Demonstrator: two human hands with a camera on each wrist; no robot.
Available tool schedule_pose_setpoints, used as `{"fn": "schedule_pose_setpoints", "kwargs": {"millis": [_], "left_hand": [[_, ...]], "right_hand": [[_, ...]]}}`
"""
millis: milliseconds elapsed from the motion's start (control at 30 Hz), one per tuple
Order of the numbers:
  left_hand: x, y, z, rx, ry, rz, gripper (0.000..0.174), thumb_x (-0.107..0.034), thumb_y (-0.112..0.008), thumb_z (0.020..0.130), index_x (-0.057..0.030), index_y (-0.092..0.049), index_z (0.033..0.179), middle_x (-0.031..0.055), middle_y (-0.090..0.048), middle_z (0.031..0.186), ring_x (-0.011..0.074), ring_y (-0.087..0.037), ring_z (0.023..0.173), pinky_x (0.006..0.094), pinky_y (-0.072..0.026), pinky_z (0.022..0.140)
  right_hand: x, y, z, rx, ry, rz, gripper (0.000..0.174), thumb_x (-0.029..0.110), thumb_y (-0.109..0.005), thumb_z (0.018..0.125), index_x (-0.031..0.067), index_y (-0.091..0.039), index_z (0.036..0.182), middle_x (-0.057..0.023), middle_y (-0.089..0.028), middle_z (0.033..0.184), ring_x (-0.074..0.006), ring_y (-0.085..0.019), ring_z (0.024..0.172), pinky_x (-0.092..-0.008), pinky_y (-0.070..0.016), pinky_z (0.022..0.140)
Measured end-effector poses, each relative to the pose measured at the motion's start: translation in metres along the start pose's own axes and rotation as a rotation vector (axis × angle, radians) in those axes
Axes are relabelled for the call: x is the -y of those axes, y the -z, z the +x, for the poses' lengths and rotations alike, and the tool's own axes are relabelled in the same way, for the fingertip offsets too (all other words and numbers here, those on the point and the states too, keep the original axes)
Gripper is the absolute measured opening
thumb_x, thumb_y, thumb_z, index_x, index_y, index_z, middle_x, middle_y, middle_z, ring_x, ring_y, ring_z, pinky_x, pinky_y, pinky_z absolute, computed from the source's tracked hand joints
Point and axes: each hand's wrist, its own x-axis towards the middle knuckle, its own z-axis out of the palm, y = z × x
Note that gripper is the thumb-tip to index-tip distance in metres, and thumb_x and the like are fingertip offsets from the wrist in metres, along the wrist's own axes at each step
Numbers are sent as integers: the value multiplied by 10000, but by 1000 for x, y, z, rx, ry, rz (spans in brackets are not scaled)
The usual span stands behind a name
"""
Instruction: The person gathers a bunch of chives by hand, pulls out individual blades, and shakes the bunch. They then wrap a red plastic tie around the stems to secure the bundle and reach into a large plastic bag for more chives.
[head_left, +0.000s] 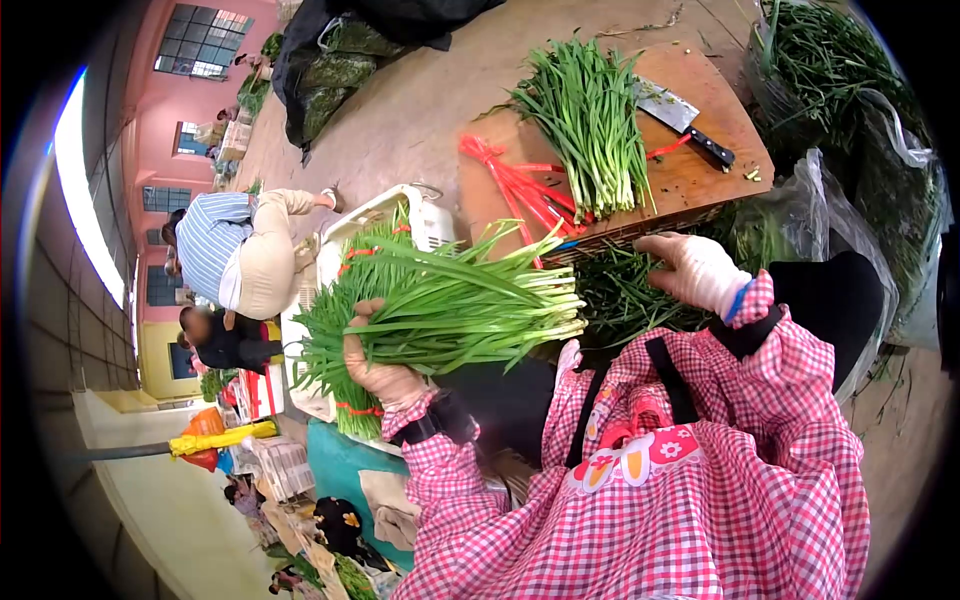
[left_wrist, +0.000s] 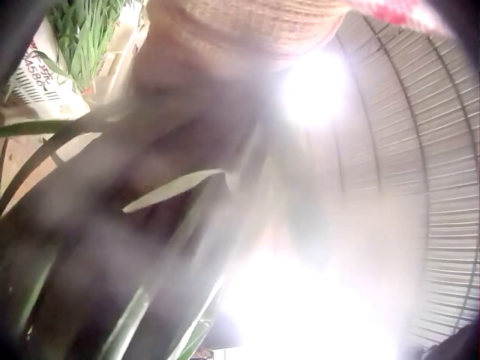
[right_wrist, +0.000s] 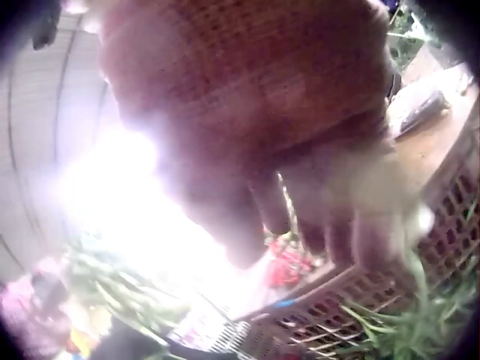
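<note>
Checked smock (head_left: 650, 500) nearest my head camera. Loose green bunch (head_left: 480, 305) ahead, its tips over the white crate (head_left: 430, 225); left hand (head_left: 383, 375) grips it, I judge to stop it splaying. Right hand (head_left: 695, 272) near the board (head_left: 730, 105), loosely bent, seemingly holding nothing. On the board: second bunch (head_left: 595, 130) laid across red ties (head_left: 503, 178), presumably for wrapping; cleaver (head_left: 668, 106) beside, handle rightward, likely for reach.
</note>
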Motion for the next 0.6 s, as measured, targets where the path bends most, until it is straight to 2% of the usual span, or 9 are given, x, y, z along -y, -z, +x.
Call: {"fn": "schedule_pose_setpoints", "kwargs": {"millis": [133, 200, 333, 367, 400, 467, 500, 533, 600], "left_hand": [[10, 2, 1, 80, 87, -180, 257, -193, -635, 857, -20, -605, 1045, 79, -639, 1036, 225, -613, 985, 448, -504, 913], [16, 11, 3, 84, 78, -195, 278, -201, -646, 847, -11, -620, 1048, 87, -647, 1065, 235, -612, 1018, 451, -493, 939], [33, 12, 2, 110, 35, -14, 292, -206, -661, 836, -3, -654, 1046, 90, -649, 1096, 260, -597, 1078, 465, -451, 1002], [35, 12, 2, 122, 72, -70, 318, -196, -665, 832, -3, -635, 1083, 95, -651, 1106, 262, -596, 1083, 467, -449, 1002], [36, 13, 2, 114, 60, -72, 331, -200, -665, 834, -9, -627, 1102, 97, -653, 1111, 264, -599, 1082, 466, -451, 1000], [39, 20, 3, 99, 35, -77, 360, -208, -665, 838, -19, -611, 1139, 102, -656, 1121, 269, -603, 1080, 464, -454, 997], [33, 26, 2, 160, 219, -257, 381, -219, -658, 849, -39, -592, 1178, 93, -653, 1141, 267, -601, 1087, 470, -457, 992], [35, 33, 1, 111, 148, -230, 370, -221, -651, 854, -45, -596, 1175, 91, -652, 1143, 266, -600, 1091, 471, -458, 992], [40, 45, 1, 15, 10, -175, 350, -225, -637, 865, -56, -604, 1169, 86, -651, 1147, 264, -598, 1097, 472, -460, 991]], "right_hand": [[74, 28, 3, 232, -10, 371, 398, 359, -685, 821, 75, -673, 1100, -180, -692, 933, -334, -666, 907, -402, -519, 819], [80, 5, 14, 224, 36, 362, 457, 417, -676, 811, 77, -671, 1117, -198, -689, 913, -330, -673, 878, -397, -521, 811], [104, -18, 36, 318, 27, 187, 414, 374, -660, 816, 52, -658, 1076, -210, -669, 826, -360, -663, 803, -419, -524, 735], [98, -36, 38, 226, 91, 142, 353, 375, -628, 827, 78, -679, 1010, -173, -664, 774, -362, -648, 778, -448, -504, 727], [95, -44, 39, 102, 152, 131, 330, 352, -635, 828, 83, -682, 1012, -182, -657, 775, -368, -638, 771, -440, -506, 722], [86, -52, 40, 24, 85, 474, 269, 276, -645, 852, 48, -677, 989, -155, -666, 747, -304, -656, 695, -407, -511, 643], [89, -49, 39, 137, -163, 996, 219, 204, -644, 880, 11, -662, 984, -100, -666, 712, -201, -654, 630, -333, -510, 563], [90, -33, 40, 237, -354, 1172, 227, 192, -625, 914, -2, -632, 1033, -51, -654, 707, -131, -637, 614, -269, -512, 539], [80, -28, 35, 119, -383, 1498, 260, 215, -612, 929, 16, -598, 1096, -47, -651, 723, -138, -628, 604, -262, -532, 567]]}}
